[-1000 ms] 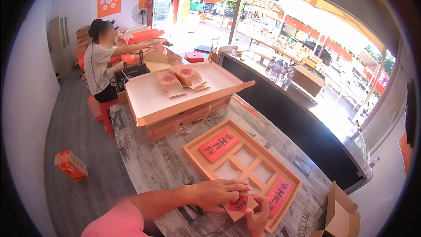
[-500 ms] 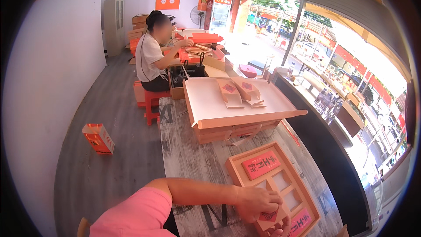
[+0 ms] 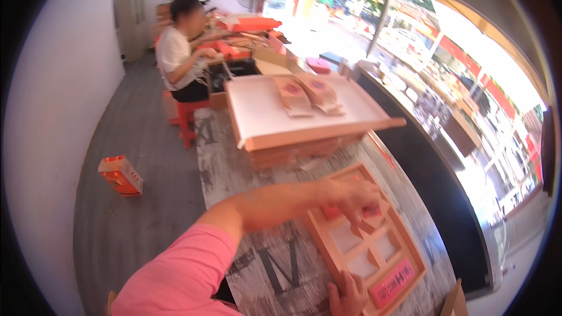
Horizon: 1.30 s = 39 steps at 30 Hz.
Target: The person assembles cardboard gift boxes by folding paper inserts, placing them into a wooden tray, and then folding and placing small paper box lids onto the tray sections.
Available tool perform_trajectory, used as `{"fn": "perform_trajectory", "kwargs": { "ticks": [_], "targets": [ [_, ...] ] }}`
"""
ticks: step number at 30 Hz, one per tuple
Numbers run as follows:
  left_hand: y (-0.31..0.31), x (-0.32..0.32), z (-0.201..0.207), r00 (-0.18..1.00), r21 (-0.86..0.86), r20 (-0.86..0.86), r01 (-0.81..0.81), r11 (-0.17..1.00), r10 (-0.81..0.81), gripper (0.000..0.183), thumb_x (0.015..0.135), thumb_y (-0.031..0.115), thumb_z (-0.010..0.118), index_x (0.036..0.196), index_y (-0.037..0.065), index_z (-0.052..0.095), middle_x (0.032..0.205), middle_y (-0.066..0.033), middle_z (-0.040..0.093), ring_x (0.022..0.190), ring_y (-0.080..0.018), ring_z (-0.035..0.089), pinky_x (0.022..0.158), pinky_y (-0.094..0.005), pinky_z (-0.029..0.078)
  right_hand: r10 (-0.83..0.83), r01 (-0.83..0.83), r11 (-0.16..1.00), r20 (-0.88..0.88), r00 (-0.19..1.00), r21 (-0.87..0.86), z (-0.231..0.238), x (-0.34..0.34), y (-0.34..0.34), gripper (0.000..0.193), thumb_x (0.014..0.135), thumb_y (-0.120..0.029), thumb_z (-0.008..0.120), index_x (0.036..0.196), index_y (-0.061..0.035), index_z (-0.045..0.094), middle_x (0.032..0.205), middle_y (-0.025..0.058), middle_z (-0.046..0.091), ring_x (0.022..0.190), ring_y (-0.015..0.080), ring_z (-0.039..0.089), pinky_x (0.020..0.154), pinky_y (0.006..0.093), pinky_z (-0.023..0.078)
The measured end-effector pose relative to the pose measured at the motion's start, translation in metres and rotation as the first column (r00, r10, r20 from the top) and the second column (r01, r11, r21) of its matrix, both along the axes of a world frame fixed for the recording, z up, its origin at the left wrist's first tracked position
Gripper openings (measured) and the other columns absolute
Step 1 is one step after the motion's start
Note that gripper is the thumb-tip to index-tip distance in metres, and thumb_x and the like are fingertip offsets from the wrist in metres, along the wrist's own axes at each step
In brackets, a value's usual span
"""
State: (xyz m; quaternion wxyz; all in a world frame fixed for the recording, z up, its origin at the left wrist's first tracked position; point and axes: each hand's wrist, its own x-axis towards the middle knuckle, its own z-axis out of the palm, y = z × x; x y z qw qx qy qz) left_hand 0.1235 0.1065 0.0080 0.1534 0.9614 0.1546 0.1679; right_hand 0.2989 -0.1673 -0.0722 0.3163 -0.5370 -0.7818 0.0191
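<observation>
in the head view, the left hand (image 3: 357, 200) reaches in over the far part of a tan tray (image 3: 325, 246), its forearm crossing from a pink sleeve (image 3: 187, 269). its fingers are curled down onto a brown packet (image 3: 373, 209) with a red label, gripping it at the far compartment on the right side; with the motion blur, it is hard to say whether the packet sits fully down in there. beside it, partly covered by that hand, lies a flat red pack (image 3: 332, 212). three other compartments show pale bottoms, and a second red pack (image 3: 391, 284) fills the near end of the tray.

the right hand (image 3: 350, 295) is at the tray's near left edge, fingers loosely spread and thumb apart, gripping nothing that shows.

the tray lies on a grey, wood-patterned table (image 3: 281, 241) with large dark marks. farther along stands a wide, shallow carton (image 3: 252, 120) with a white inside, bearing two brown bags (image 3: 295, 100) side by side. beyond it a person in a white top (image 3: 175, 52) sits on a red stool (image 3: 188, 118), and an orange paper bag (image 3: 121, 175) stands on the grey floor (image 3: 149, 222).
</observation>
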Motion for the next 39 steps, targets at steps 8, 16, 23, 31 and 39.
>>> {"fn": "perform_trajectory", "kwargs": {
  "ticks": [8,16,23,31,39],
  "targets": [
    [0.031,0.017,-0.028,0.998,-0.103,-0.067,-0.021,0.995,0.014,0.036,0.068,0.028,0.081,0.084,0.004,0.060,0.097,-0.0172,0.062,0.098,-0.0336,0.061,0.083,-0.0395,0.052,-0.069,0.063,0.996,-0.095,0.993,-0.070,0.016,-0.009,0.005,0.033,0.077,-0.019,0.084,0.106,-0.0095,0.073,0.098,0.0081,0.070,0.088,0.0287,0.069,0.074,0.0394,0.056],
    [0.038,0.044,-0.038,0.985,-0.101,-0.132,0.099,0.990,-0.112,0.027,0.066,0.015,0.075,0.080,0.005,0.054,0.096,-0.0160,0.060,0.096,-0.0334,0.059,0.079,-0.0393,0.050,-0.051,0.042,0.996,-0.111,0.993,-0.079,0.017,-0.006,0.002,0.034,0.077,-0.019,0.084,0.106,-0.0096,0.070,0.099,0.0062,0.070,0.089,0.0282,0.068,0.076,0.0384,0.055],
    [0.043,0.062,-0.030,0.926,-0.184,-0.372,-0.006,0.983,-0.064,0.025,0.063,0.019,0.077,0.078,0.003,0.066,0.100,-0.0169,0.064,0.097,-0.0325,0.065,0.080,-0.0400,0.054,-0.046,0.041,0.998,-0.109,0.993,-0.051,0.015,-0.010,-0.001,0.030,0.075,-0.021,0.085,0.100,-0.0100,0.072,0.097,0.0063,0.070,0.088,0.0281,0.068,0.075,0.0399,0.054],
    [0.040,0.046,-0.051,0.955,-0.098,-0.287,0.042,0.994,-0.069,0.041,0.062,0.027,0.082,0.093,0.006,0.065,0.120,-0.0137,0.058,0.124,-0.0329,0.050,0.105,-0.0388,0.046,-0.039,0.033,0.998,-0.126,0.991,-0.050,0.025,-0.015,-0.001,0.032,0.074,-0.021,0.085,0.101,-0.0081,0.072,0.096,0.0078,0.070,0.090,0.0299,0.067,0.076,0.0405,0.054],
    [0.011,0.031,-0.026,0.943,0.036,-0.330,-0.036,0.999,0.046,0.043,0.079,0.037,0.079,0.107,0.006,0.070,0.135,-0.0154,0.057,0.130,-0.0329,0.052,0.106,-0.0412,0.047,-0.012,0.010,1.000,-0.099,0.995,-0.020,0.028,-0.015,-0.001,0.032,0.076,-0.021,0.084,0.102,-0.0077,0.071,0.096,0.0083,0.070,0.090,0.0297,0.068,0.077,0.0407,0.054]
  ]
}}
